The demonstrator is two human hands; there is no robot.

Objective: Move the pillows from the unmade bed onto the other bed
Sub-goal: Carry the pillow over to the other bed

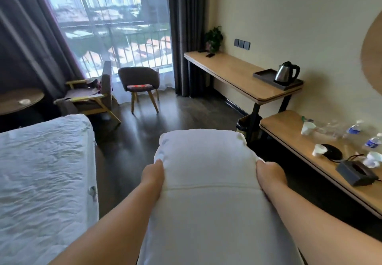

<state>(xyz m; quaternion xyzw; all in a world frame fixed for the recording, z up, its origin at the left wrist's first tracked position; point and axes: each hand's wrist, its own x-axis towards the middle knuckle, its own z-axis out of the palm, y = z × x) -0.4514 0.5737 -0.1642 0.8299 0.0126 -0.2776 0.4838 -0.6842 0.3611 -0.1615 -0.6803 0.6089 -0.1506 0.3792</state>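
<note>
From the head view, a plump white fabric pillow (206,182) is carried in front of the person, above the dark wood floor (165,124). The left hand (152,176) grips its left side and the right hand (269,174) grips its right side, fingers curled into the cloth on both.

To the left lies a bed with a crumpled white sheet (41,171); its near corner edge runs just beside the left forearm. To the right stands a low light-wood table (289,132) carrying paper cups (308,128), clear water bottles with blue labels (354,129) and a dark grey tissue box (356,172). Behind it a taller light-wood table (233,72) against the wall bears a steel kettle (286,72) on a dark tray.

Between bed and tables a strip of bare floor runs ahead to a grey upholstered chair with wooden legs (140,82) and a wooden-framed armchair (88,97), both before the curtained window (107,22).
</note>
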